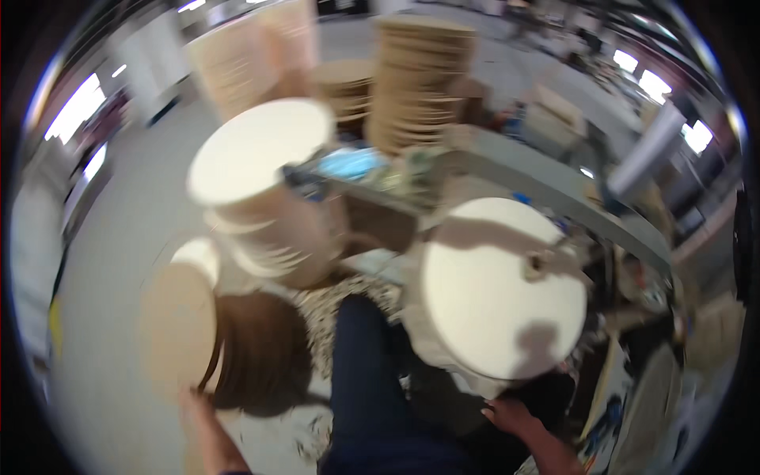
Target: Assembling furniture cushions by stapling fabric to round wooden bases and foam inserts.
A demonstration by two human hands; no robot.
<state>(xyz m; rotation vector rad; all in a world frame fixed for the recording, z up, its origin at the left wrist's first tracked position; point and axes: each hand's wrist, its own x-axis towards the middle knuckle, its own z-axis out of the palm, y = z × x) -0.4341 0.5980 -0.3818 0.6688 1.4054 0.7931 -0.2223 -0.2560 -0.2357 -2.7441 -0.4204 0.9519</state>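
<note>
My left hand (192,401) is at the lower edge of a tan round disc (178,332), and its fingers look closed on that edge, though blurred. The disc leans upright against a row of brown discs (257,348) standing on edge on the floor. A small part of a white disc (198,260) shows behind it. My right hand (508,413) is just below the lower rim of a large white round disc (483,293), with its fingers loosely curled and nothing visible in them. That white disc lies on a round support, with a small knob-like piece (536,267) on it.
Ahead on the left stands a tall stack of pale discs (265,150). Stacks of tan discs (423,83) rise farther back. A light blue item (349,164) lies on a cluttered bench. A grey beam (554,178) crosses behind the large white disc. Scraps (324,317) litter the floor beside my leg.
</note>
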